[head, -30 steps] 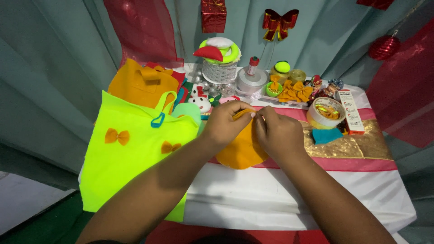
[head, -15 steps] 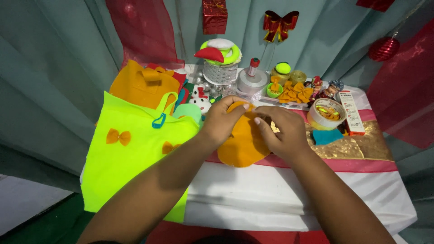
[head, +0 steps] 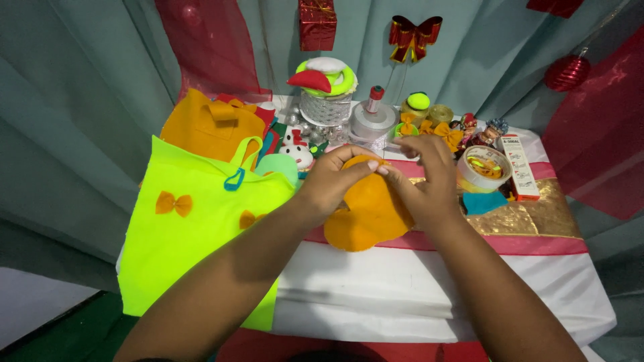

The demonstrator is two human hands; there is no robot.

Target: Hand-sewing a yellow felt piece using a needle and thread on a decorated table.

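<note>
Above the white-draped table [head: 416, 288], the left hand [head: 332, 184] and right hand [head: 426, 181] pinched an orange felt piece [head: 369, 214], fingers clamped on its top edge. A neon-yellow bag [head: 194, 234] lay left. Beyond hung grey-green curtains [head: 80, 100] and a red bow [head: 414, 33].

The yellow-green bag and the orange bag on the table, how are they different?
The yellow-green bag is bright neon, while the orange bag is a duller orange. The yellow-green bag lies nearest, hanging over the table edge; the orange bag sits behind it, partly covered. Small orange bows dot the yellow-green bag; none show on the orange bag. Both look like soft fabric bags with handles, and neither hand touches them.
</note>
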